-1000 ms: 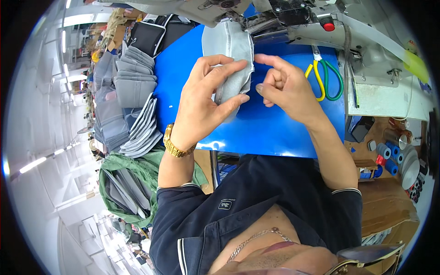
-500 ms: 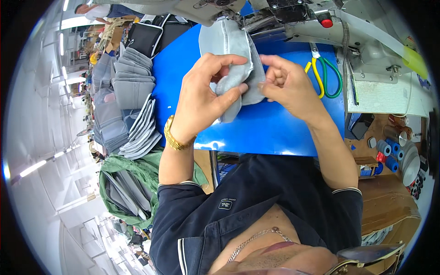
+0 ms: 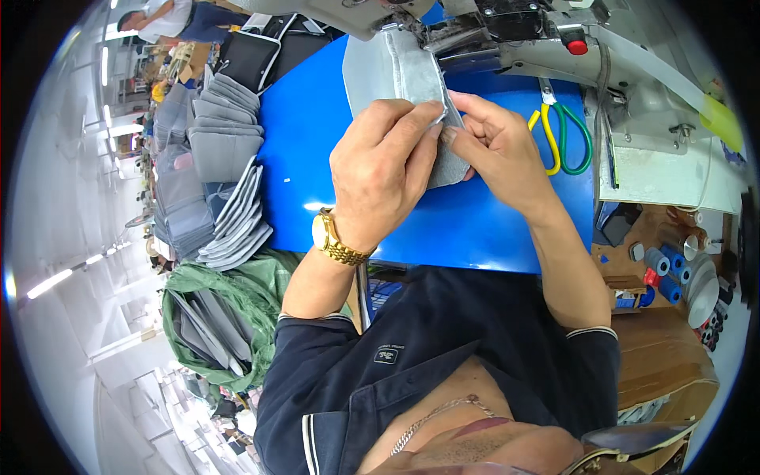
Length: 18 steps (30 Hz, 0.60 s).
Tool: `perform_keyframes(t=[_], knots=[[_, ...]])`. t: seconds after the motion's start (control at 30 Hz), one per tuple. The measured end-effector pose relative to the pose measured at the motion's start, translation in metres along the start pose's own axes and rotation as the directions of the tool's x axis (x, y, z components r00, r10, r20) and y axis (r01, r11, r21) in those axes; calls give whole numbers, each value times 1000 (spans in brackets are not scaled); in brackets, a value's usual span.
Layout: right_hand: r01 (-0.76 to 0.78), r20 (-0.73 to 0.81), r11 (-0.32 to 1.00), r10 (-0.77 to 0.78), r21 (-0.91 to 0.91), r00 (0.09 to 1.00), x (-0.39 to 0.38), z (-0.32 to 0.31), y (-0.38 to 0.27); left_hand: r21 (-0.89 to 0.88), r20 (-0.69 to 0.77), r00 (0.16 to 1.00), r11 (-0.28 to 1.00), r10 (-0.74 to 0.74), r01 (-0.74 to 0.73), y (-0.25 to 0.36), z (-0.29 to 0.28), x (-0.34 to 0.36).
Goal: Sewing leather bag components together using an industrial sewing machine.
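Grey cloth piece [image 3: 396,75] between my fingers: matt, soft woven look. Blue table top [image 3: 317,158]: smooth, glossy, catching light. My wristwatch [image 3: 336,241]: shiny gold metal. Scissors [image 3: 562,134]: glossy plastic handles, yellow and green. Sewing machine [image 3: 633,55]: smooth painted metal.

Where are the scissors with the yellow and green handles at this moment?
In the head view, the scissors lie on the blue table, just right of the right hand, below the sewing machine.

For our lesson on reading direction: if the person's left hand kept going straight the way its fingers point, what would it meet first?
The left hand already pinches the grey fabric piece; beyond that, probably the sewing machine, though depth is unclear.
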State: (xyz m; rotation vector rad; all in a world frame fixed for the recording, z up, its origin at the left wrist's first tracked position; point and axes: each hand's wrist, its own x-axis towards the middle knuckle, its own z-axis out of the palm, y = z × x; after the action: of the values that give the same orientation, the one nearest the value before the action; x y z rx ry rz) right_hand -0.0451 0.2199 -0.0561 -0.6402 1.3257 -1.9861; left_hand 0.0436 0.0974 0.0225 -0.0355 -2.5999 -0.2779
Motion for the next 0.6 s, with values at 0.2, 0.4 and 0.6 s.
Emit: perform_keyframes(t=[0.2, 0.4, 0.6], knots=[[22, 30, 1000, -22, -7, 999, 7, -1, 3, -14, -19, 999, 1000, 26, -26, -10, 7, 5], [123, -5, 992, -124, -24, 992, 37, -3, 9, 21, -45, 995, 996, 88, -87, -35, 18, 25], [25, -72, 1000, -24, 16, 997, 44, 1, 3, 86, -34, 997, 994, 71, -68, -47, 24, 35]])
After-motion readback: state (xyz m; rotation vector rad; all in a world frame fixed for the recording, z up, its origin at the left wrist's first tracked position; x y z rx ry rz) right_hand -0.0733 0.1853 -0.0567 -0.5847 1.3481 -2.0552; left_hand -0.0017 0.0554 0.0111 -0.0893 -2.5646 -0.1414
